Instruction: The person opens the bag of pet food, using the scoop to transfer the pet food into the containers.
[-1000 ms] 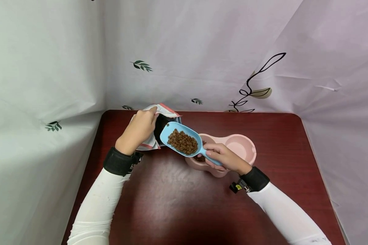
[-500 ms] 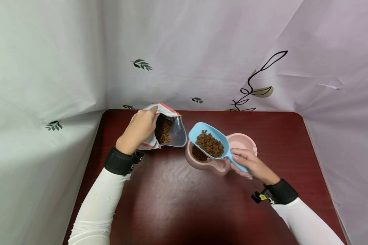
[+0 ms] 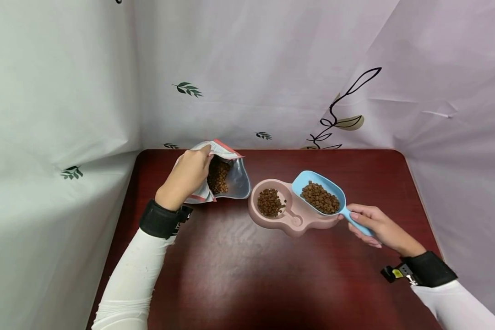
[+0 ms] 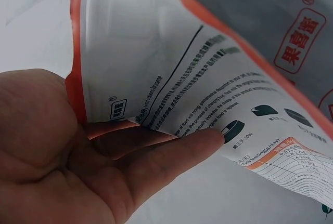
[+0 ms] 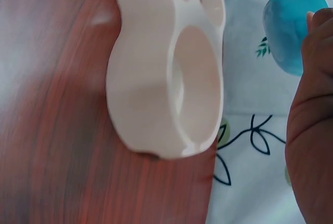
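My right hand (image 3: 379, 227) grips the handle of a light blue scoop (image 3: 305, 181) heaped with brown kibble (image 3: 320, 198). The scoop stays level over the right-hand well of a pink double pet bowl (image 3: 278, 223) and hides most of that well. In the bowl's left well lies more kibble (image 3: 269, 202). At the back left, my left hand (image 3: 188, 173) holds the rim of a pet food bag (image 3: 240, 181), whose mouth gapes and shows kibble inside. Seen from the left wrist, the fingers (image 4: 177, 164) lie against the bag's printed white side.
The dark red wooden table (image 3: 239, 279) carries the bag and the bowl. White cloth walls (image 3: 239, 78) with leaf prints rise at its back and sides. The bag stands close beside the bowl's left end.
My right hand has carried the filled scoop rightward, from the bag's mouth across the left well to above the right one. The left hand keeps its place on the bag.
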A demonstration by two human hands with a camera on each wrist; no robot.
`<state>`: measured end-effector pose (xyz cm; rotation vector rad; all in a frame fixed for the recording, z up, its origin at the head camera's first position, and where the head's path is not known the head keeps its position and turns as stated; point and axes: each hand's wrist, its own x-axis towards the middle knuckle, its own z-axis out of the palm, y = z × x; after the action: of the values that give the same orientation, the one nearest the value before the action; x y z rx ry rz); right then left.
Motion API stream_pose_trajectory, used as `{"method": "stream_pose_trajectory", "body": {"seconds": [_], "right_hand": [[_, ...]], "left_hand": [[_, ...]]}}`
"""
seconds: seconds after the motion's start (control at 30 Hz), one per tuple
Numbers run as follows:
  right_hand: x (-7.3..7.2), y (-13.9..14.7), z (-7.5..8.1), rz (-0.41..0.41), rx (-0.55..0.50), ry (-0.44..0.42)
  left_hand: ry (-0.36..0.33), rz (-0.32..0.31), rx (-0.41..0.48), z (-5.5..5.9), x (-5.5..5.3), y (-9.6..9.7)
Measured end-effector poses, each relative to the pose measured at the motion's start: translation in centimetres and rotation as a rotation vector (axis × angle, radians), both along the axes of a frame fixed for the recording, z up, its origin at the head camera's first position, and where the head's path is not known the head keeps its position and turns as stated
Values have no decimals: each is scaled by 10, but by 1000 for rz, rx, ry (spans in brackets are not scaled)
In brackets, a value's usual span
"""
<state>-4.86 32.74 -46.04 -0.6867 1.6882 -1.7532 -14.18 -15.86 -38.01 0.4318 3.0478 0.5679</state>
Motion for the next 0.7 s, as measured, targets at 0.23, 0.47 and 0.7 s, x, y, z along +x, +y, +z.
{"method": "stream_pose_trajectory", "body": {"seconds": [0.23,0.47,0.7], "right_hand": [[7,17,5,-30,107,-86],[13,36,9,-1,93,-230],[12,47,19,-19,193,-345]], "left_hand": [[10,-10,-8,0,0,1],[5,-8,-3,0,1,1],[5,-9,-1,-1,1,0]]}}
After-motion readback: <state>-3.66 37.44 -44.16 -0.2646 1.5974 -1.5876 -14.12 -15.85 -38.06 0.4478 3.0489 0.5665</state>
